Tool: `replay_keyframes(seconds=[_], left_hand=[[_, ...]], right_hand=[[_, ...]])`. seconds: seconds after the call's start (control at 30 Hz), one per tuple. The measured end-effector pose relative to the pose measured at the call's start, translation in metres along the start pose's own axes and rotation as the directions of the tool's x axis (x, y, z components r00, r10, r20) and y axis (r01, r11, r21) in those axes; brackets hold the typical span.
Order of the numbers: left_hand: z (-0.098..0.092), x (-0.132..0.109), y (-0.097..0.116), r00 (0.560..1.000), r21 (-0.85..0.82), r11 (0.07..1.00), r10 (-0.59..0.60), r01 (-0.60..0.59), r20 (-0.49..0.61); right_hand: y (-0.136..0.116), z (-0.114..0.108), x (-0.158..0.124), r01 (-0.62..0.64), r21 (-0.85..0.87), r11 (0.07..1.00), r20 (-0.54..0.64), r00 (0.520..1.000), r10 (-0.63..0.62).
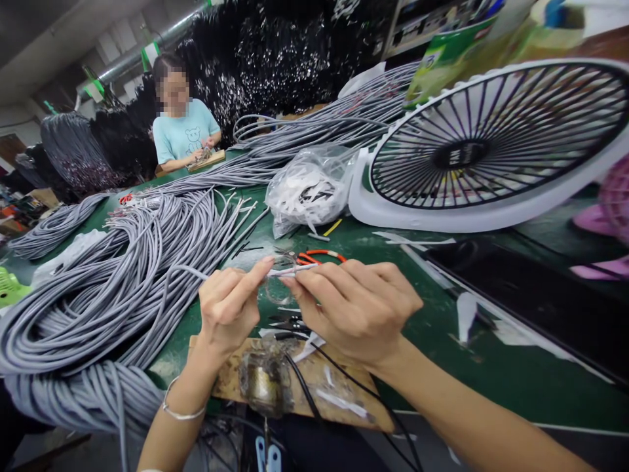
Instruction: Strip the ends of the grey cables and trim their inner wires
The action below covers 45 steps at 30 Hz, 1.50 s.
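My left hand (228,305) is closed round the end of a grey cable (189,269) that runs in from the heap on the left. Between my two hands a short pale stretch of its end (281,271) shows, with thin loose strands curling around it. My right hand (356,308) pinches the other side of this piece between thumb and fingers. Just behind my hands lie orange-handled pliers (324,254) on the green table. Below them, dark cutters (289,321) lie partly hidden near my right hand.
A big heap of grey cables (122,282) covers the left. A fan (457,154) lies at the right, beside a clear bag (309,193) of white pieces. Before me are a wooden board (344,396) and a brass-coloured pot (263,387). A person (187,131) sits across the table.
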<state>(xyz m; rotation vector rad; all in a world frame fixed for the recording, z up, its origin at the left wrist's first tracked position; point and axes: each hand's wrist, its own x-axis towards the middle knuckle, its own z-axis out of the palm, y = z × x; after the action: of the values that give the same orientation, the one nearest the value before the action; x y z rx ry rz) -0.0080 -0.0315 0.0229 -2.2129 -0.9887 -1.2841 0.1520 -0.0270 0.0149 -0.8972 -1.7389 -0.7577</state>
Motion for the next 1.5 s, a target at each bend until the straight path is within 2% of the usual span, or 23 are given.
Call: replay_keyframes(seconds=[0.2, 0.4, 0.47, 0.57, 0.7, 0.83, 1.03, 1.23, 1.3, 1.33, 1.4, 1.47, 1.5], left_hand=[[0.001, 0.001, 0.001, 0.999, -0.004, 0.999, -0.033, 0.033, 0.038], [0.001, 0.001, 0.005, 0.988, -0.086, 0.985, -0.151, 0.152, 0.027], [0.002, 0.000, 0.007, 0.970, -0.124, 0.962, -0.240, 0.242, 0.031], [0.004, -0.002, 0.010, 0.928, -0.224, 0.901, -0.366, 0.371, 0.063], [0.006, -0.003, 0.011, 0.903, -0.314, 0.851, -0.427, 0.421, 0.054], [0.005, -0.001, 0.011, 0.925, -0.294, 0.879, -0.376, 0.376, 0.058], [0.002, 0.002, 0.009, 0.973, -0.288, 0.929, -0.218, 0.232, 0.081], [0.004, -0.001, 0.003, 0.973, -0.324, 0.924, -0.152, 0.201, 0.172], [0.005, -0.001, 0.003, 0.970, -0.360, 0.907, -0.158, 0.216, 0.182], [0.006, -0.001, 0.003, 0.969, -0.388, 0.893, -0.168, 0.227, 0.181], [0.006, 0.000, 0.004, 0.952, -0.466, 0.832, -0.231, 0.300, 0.199], [0.007, 0.000, 0.006, 0.889, -0.575, 0.678, -0.361, 0.458, 0.283], [0.007, 0.000, 0.007, 0.836, -0.627, 0.558, -0.425, 0.544, 0.347]], right_hand=[[-0.001, 0.003, -0.001, -0.015, 0.064, 0.998, 0.023, 1.000, 0.014], [0.000, 0.009, -0.004, -0.205, 0.288, 0.935, 0.092, 0.978, 0.186], [-0.002, 0.011, -0.005, -0.297, 0.398, 0.868, 0.140, 0.955, 0.262], [-0.006, 0.013, -0.006, -0.455, 0.554, 0.697, 0.261, 0.890, 0.373], [-0.012, 0.015, -0.006, -0.594, 0.636, 0.493, 0.350, 0.791, 0.502], [-0.011, 0.015, -0.004, -0.649, 0.646, 0.402, 0.358, 0.722, 0.592], [-0.009, 0.013, -0.004, -0.663, 0.654, 0.365, 0.370, 0.701, 0.609], [-0.011, 0.012, -0.003, -0.701, 0.660, 0.270, 0.432, 0.648, 0.627], [-0.007, 0.014, -0.001, -0.729, 0.660, 0.182, 0.469, 0.588, 0.659], [-0.003, 0.015, 0.000, -0.737, 0.668, 0.108, 0.481, 0.538, 0.692], [0.008, 0.016, 0.003, -0.714, 0.695, -0.079, 0.504, 0.406, 0.763], [0.017, 0.017, 0.006, -0.652, 0.714, -0.254, 0.548, 0.295, 0.783], [0.020, 0.016, 0.007, -0.627, 0.710, -0.320, 0.585, 0.273, 0.763]])
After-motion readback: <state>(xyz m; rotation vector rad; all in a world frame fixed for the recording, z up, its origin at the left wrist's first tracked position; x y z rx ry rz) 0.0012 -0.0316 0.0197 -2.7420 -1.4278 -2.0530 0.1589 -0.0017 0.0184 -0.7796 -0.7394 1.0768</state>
